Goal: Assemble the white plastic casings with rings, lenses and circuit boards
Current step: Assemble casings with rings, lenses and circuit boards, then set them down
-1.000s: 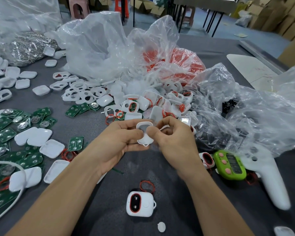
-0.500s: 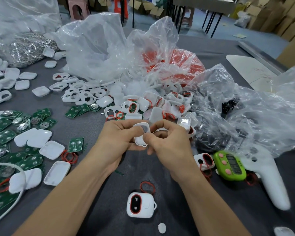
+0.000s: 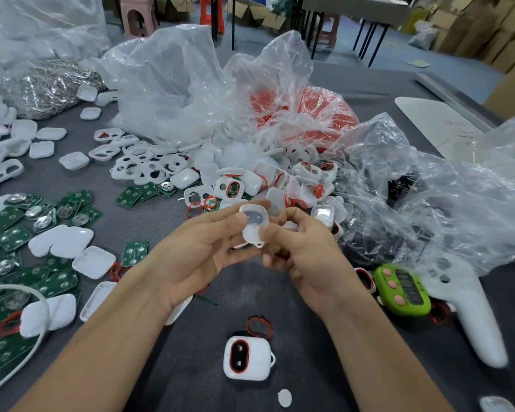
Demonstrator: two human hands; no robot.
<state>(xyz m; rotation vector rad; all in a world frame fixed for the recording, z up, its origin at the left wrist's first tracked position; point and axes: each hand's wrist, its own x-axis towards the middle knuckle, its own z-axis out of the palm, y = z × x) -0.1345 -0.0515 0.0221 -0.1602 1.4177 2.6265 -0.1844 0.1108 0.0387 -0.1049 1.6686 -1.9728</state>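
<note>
Grey table (image 3: 304,367) in a workroom, with cardboard boxes and stools behind it. Crumpled clear plastic bags (image 3: 167,93) fill the far middle and right. One of them holds a mass of red rings (image 3: 318,114). On the left lie scattered green rectangular circuit boards (image 3: 12,230), with loose white casing halves (image 3: 149,168) among and beyond them. On the near right is a long white plastic handle-shaped device (image 3: 470,316), and just beside it a lime-green gadget with pink buttons (image 3: 402,289).

Both forearms come in from the bottom edge. The left hand (image 3: 202,254) pinches a white plastic casing (image 3: 254,226), a rounded square with a grey oval window and a small loop at its lower corner. The thumb is on its left face and the fingers are behind. The casing is in the air over the table's middle, just in front of the parts pile. The right hand (image 3: 306,254) pinches the casing's lower right edge with a blurred thumb, its fingers curled.

Compared with half a second ago:
- The hands have spread apart a little.
- The right hand no longer covers the lower part of the casing, so the whole face shows.
- The left fingers are straighter.
- The casing is in about the same spot.
- The table items have not moved.

Near the front edge a finished white casing with a red-ringed dark window (image 3: 247,358) lies flat, its loop to the right. A loose red rubber ring (image 3: 259,328) lies just beyond it, not touching. A small white round disc (image 3: 284,398) lies nearest the edge.
</note>
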